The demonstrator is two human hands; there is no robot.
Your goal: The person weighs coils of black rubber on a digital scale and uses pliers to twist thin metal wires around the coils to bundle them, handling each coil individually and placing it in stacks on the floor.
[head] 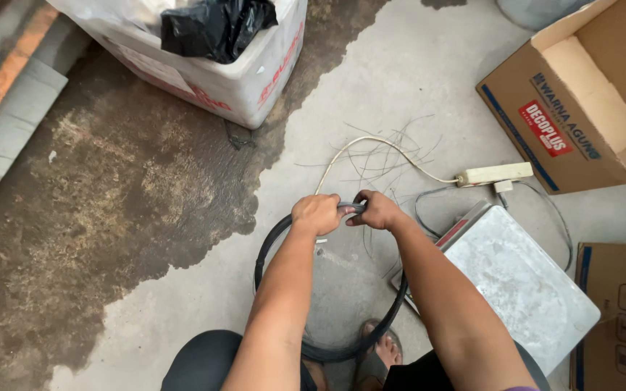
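Grey concrete floor (400, 87), darkened by a broad wet stain (124, 203) over its left half, carrying a white plastic crate (248, 80) holding a black bag at the far edge and an open brown cardboard box (581, 108) at the far right corner. A square metal weighing scale (523, 289) lies at the near right, beside a cream power strip (494, 174) with its pale cord. At the near centre stands a black rubber hoop (269, 239), its top gripped by the left hand (316, 213) and right hand (378, 210), both closed tight around it, knuckles almost touching.
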